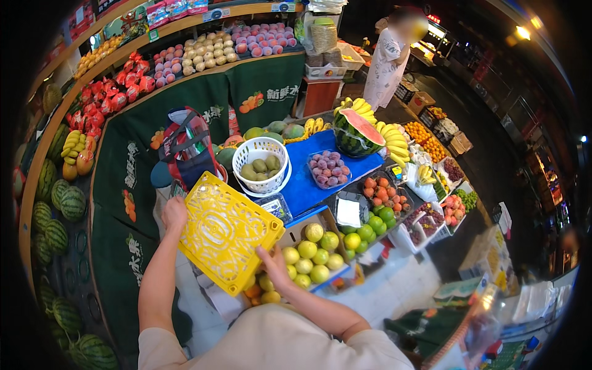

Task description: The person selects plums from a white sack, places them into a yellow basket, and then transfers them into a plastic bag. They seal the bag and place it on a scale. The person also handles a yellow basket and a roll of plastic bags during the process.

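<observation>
A yellow plastic crate (226,226) is held tilted before my chest, its patterned openwork face towards me. My left hand (175,213) grips its left edge, and my right hand (274,264) grips the lower right edge. What the crate may contain is hidden. Just beyond it stands a white perforated basket (240,159) with several green-brown fruits (261,169) inside. Under my right forearm, pale yellow-green round fruits (307,249) fill an open box. A clear clamshell pack (275,207) lies between the crate and the white basket.
A blue mat (300,185) bears a tub of plums (328,169) and a cut watermelon (358,134). A striped bag (189,148) stands beyond my left hand. Green-draped shelves (185,95) curve along the left. A person (387,60) stands at the far right end.
</observation>
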The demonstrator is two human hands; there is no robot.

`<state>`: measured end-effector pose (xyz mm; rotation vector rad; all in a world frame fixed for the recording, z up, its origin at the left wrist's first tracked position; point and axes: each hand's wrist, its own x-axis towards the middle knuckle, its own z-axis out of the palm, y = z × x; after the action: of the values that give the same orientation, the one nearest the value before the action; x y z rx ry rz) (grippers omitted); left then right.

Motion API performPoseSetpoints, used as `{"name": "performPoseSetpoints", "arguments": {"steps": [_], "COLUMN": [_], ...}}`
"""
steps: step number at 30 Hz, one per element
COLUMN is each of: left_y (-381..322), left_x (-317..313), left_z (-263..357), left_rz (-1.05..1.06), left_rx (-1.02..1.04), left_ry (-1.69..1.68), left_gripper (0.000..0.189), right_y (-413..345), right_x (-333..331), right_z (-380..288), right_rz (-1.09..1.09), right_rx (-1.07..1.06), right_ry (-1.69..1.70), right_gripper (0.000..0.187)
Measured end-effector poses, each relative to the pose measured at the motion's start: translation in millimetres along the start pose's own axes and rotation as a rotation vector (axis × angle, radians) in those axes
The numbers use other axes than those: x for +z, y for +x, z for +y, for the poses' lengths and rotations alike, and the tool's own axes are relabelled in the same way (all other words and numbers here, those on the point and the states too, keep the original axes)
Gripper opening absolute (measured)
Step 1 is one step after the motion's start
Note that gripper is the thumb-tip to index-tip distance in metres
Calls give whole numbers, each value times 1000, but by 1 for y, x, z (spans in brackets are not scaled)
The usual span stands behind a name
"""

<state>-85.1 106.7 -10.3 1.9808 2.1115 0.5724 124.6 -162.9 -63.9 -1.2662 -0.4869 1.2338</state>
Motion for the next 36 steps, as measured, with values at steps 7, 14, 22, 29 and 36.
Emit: {"name": "performPoseSetpoints", "arguments": {"steps": [7, 14, 22, 29, 36], "left_y": [3, 2, -4, 18, 2], "left_x": [3, 2, -6, 24, 2], "left_z": [-4, -1, 7, -23, 0], "left_rz": [-19, -20, -22, -41, -20], "left_rx": [-2, 2, -15, 100, -71], "left_ry": [51, 46, 24, 246, 50], "left_gripper": [47, 47, 46, 40, 44], "right_y": [-3, -1, 0, 2, -10], "right_x": [6, 5, 4, 8, 15], "right_z": [-3, 2, 0, 4, -11], "right_rz": [64, 44, 19, 33, 1], "right_rx": [-43, -63, -55, -96, -8], "right_ry": [39, 71, 70, 117, 117], "right_gripper": [70, 71, 74, 67, 68]}}
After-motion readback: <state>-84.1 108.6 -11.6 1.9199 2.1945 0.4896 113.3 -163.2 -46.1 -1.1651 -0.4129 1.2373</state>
